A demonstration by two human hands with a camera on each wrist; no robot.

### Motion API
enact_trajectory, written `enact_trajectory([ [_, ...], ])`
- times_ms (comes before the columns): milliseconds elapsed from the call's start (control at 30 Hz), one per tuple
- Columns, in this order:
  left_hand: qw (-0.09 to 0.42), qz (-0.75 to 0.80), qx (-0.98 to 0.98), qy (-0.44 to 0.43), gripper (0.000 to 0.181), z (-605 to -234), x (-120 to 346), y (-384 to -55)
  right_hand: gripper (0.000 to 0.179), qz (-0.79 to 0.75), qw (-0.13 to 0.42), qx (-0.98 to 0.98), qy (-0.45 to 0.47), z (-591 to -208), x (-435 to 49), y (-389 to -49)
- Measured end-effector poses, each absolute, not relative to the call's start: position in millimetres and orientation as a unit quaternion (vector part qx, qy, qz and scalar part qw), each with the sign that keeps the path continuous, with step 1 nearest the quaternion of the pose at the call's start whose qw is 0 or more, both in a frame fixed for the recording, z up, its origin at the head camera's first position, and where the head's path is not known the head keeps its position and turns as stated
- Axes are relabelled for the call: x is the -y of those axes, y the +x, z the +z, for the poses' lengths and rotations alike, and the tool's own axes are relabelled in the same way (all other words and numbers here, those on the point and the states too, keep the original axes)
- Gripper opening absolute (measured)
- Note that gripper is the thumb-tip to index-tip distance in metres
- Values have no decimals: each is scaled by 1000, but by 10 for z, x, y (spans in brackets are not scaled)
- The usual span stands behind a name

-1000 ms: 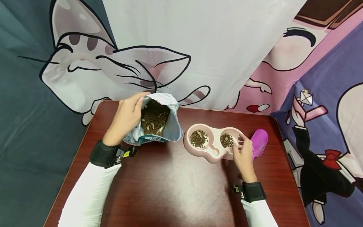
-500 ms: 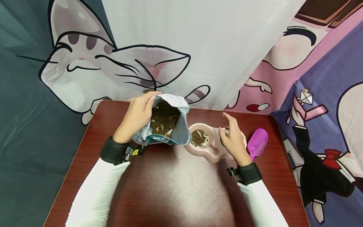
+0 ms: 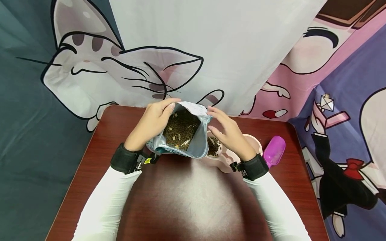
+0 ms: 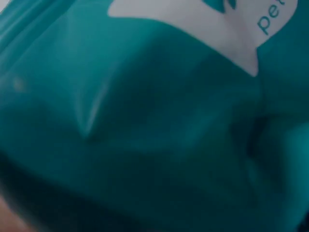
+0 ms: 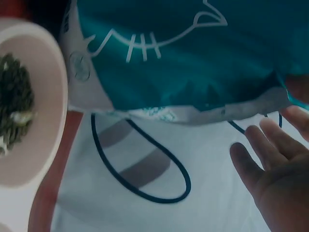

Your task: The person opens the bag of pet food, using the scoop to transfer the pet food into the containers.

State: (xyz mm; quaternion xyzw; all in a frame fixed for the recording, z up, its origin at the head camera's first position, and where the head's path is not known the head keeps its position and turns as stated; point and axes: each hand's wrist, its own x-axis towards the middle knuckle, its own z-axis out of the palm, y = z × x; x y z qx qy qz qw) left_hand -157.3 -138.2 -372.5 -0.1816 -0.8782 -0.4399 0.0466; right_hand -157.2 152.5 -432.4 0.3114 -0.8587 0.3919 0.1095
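A white sheet [image 3: 217, 50] printed with a large cat hangs behind a dark red wooden table [image 3: 193, 204], where a person in white sleeves works with both bare hands. At left, the left hand [image 3: 153, 124] grips the far left part of a bag's rim, its fingers bent at the edge and the thumb close beside them. The bag [image 3: 201, 142], teal and silver, is tilted in front of the person near the far side of the table, its wide mouth facing up toward the head camera and brown dry food [image 3: 181, 129] showing inside. Its long axis, from mouth to base, runs away from the camera; whether the base touches the table cannot be told. At the bag's right rim, the right hand [image 3: 229, 132] is spread, thumb well apart from the lightly bent fingers, with the fingertips at the upper right corner. Partly hidden beneath that hand and bag, a pink double bowl [image 3: 221, 164] lies lengthwise from left to right, more of the food in its left hollow. Just beyond the bowl, at far right, a purple scoop [image 3: 274, 150] lies on the table, handle toward the person, broad end slanting away to the right.
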Motion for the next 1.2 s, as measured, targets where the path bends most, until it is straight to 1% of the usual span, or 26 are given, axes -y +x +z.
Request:
enact_trajectory([
  [133, 13, -453, 875, -170, 44, -3762, 1467, -1487, 41, 405, 130, 854, 298, -4326, -1442, -1617],
  [233, 3, -482, 859, -172, 56, -3859, 1597, -1340, 44, 406, 125, 855, 296, -4321, -1377, -1673],
  [300, 12, -520, 834, -183, 74, -3970, 1692, -1217, 46, 412, 112, 854, 296, -4311, -1335, -1719],
  [400, 39, -558, 807, -190, 106, -4169, 1788, -1033, 45, 429, 96, 849, 293, -4299, -1279, -1801],
  [433, 53, -556, 808, -187, 114, -4231, 1799, -984, 43, 438, 92, 845, 293, -4294, -1263, -1831],
  [467, 66, -549, 813, -180, 118, -4281, 1797, -944, 41, 447, 89, 840, 293, -4291, -1248, -1863],
  [533, 96, -522, 833, -155, 117, -4350, 1763, -894, 35, 464, 89, 832, 292, -4286, -1226, -1924],
  [633, 132, -488, 853, -130, 101, -4393, 1669, -887, 30, 485, 92, 821, 286, -4278, -1220, -1986],
  [733, 164, -487, 848, -132, 82, -4405, 1593, -909, 28, 495, 93, 814, 289, -4265, -1231, -2023],
  [867, 197, -495, 834, -147, 71, -4410, 1573, -930, 27, 493, 92, 813, 296, -4234, -1262, -2073],
  [1000, 205, -501, 826, -156, 69, -4430, 1588, -957, 28, 486, 77, 819, 296, -4201, -1311, -2125],
  [1200, 196, -509, 822, -165, 67, -4451, 1561, -968, 28, 465, 68, 834, 289, -4147, -1389, -2204],
])
